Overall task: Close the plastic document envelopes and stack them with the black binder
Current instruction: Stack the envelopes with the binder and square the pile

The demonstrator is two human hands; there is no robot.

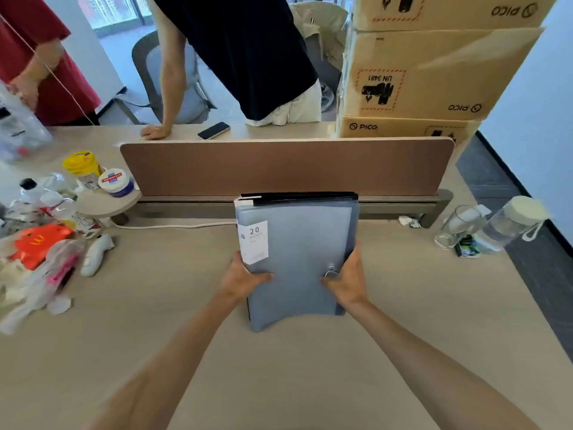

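A stack of translucent blue-grey plastic document envelopes (297, 243) is held at the middle of the table, its far end near the brown divider. A white label reading "20" sits on its left side. A string-and-button clasp (331, 270) shows near the lower right corner. The black binder (297, 195) shows only as a dark edge at the stack's far end, under or behind the envelopes. My left hand (245, 277) grips the stack's left edge, thumb on top. My right hand (345, 279) grips the right edge beside the clasp.
A brown desk divider (288, 167) stands just beyond the stack. Bottles, jars, plastic bags and a red wrapper (40, 243) clutter the left. A glass (455, 226) and a clear bottle (514, 221) stand at right. Cardboard boxes (418, 72), a phone (214, 130) and two persons are behind the divider.
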